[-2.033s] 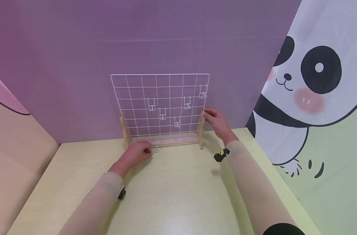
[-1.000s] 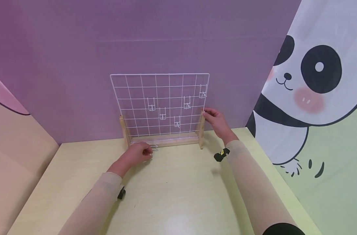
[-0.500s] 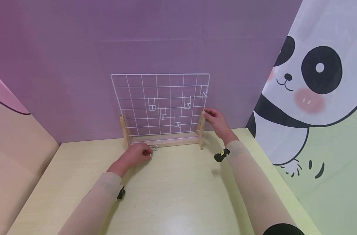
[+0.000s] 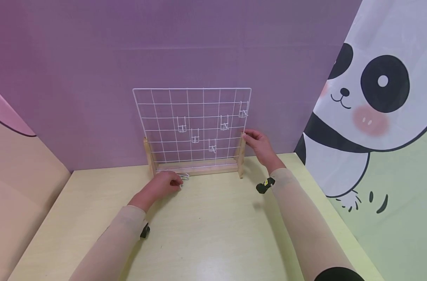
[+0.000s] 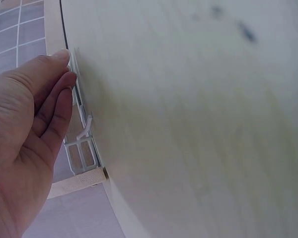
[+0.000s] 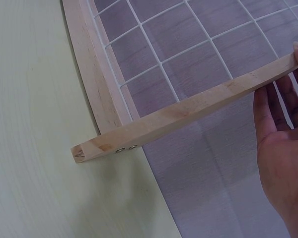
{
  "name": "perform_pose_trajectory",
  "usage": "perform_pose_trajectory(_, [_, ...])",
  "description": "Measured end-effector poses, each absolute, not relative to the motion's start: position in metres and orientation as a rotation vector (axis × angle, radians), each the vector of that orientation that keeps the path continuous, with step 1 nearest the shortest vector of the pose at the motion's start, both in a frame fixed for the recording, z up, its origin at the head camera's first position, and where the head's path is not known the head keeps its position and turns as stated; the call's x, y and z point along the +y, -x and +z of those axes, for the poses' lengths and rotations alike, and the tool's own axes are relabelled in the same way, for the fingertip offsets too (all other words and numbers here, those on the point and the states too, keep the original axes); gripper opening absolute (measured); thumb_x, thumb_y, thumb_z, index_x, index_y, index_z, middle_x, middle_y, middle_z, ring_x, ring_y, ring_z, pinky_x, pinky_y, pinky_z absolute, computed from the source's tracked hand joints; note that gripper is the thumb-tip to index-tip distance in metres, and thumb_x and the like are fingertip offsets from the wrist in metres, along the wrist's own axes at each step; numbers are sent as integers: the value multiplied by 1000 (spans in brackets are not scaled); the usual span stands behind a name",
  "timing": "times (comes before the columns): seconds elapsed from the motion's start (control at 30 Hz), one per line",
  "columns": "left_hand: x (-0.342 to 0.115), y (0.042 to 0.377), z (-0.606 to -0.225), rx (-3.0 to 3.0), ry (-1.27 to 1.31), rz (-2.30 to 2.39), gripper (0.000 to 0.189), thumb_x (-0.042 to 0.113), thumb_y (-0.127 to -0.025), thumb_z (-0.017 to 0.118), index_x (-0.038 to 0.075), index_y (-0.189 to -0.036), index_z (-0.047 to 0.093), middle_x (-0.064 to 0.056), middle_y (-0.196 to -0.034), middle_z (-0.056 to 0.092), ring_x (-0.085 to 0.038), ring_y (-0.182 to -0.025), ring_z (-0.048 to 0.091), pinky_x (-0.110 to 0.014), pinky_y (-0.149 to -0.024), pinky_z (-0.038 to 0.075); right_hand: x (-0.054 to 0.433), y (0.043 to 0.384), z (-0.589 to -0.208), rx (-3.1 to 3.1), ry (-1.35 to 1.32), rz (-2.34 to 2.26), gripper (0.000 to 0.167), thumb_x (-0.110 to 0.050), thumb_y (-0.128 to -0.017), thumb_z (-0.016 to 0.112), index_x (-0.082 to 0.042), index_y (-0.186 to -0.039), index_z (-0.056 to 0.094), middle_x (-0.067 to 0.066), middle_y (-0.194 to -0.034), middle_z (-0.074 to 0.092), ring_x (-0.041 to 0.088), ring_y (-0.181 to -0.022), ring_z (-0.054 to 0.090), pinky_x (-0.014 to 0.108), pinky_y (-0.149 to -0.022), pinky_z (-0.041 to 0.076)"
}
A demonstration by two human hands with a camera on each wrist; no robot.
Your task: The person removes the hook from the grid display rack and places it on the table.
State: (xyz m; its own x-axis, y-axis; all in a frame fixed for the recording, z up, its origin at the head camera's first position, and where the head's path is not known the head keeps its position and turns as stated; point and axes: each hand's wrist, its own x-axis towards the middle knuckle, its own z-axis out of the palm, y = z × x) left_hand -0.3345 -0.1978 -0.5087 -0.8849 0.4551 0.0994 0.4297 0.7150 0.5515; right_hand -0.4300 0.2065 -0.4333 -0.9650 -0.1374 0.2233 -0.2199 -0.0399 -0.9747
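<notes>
A white wire grid [image 4: 192, 89] stands upright in a wooden stand [image 4: 208, 170] at the back of the table. Several white wire hooks hang on it, such as the hook [image 4: 182, 128] left of centre. Low at the stand's front left, my left hand [image 4: 166, 183] pinches white wire hooks [image 4: 185, 176] with thumb and fingertips; how many is hidden by the fingers. In the left wrist view, a hook's frame and bent prong [image 5: 84, 134] show beyond the fingers. My right hand [image 4: 260, 146] grips the top of the right wooden post [image 6: 188, 109], thumb in front and fingers behind.
The pale wooden table [image 4: 213, 234] reaches back to a purple backdrop [image 4: 192, 58]. On the right hangs a panda-print cloth [image 4: 378, 128]. Two small screws sit low on the post's outer side [image 6: 126, 148] in the right wrist view.
Wire at my left fingertips has turned and drawn together, its end shifting slightly upward, while that hand stays almost in place. My right hand keeps its hold on the post.
</notes>
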Motion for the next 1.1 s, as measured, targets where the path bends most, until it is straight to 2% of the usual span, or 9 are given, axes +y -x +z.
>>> perform_pose_trajectory(0.5, [-199, 333, -508, 2867, -715, 904, 14, 0, -95, 84, 5, -107, 81, -1, -97, 75, -18, -91, 69, -41, -89, 64, 207, 429, -434, -2167, -387, 2166, 39, -13, -111, 68, 9, -144, 64, 3, -129, 70, 14, -121, 65, 41, -124, 46])
perform_pose_trajectory(0.83, [-199, 332, -496, 2877, -723, 986, 14, -3, -96, 82, 0, -109, 80, -4, -98, 75, -19, -91, 70, -40, -87, 64, 208, 429, -432, -2147, -405, 2178, 39, -11, -111, 68, 10, -144, 63, 11, -132, 69, 14, -120, 67, 41, -123, 47])
perform_pose_trajectory(1.1, [-196, 327, -487, 2926, -653, 1084, 14, 3, -99, 81, -1, -112, 79, -7, -102, 74, -24, -95, 68, -45, -90, 63, 206, 428, -432, -2137, -413, 2177, 39, -10, -111, 67, 11, -144, 63, 3, -125, 71, 14, -119, 66, 42, -123, 47])
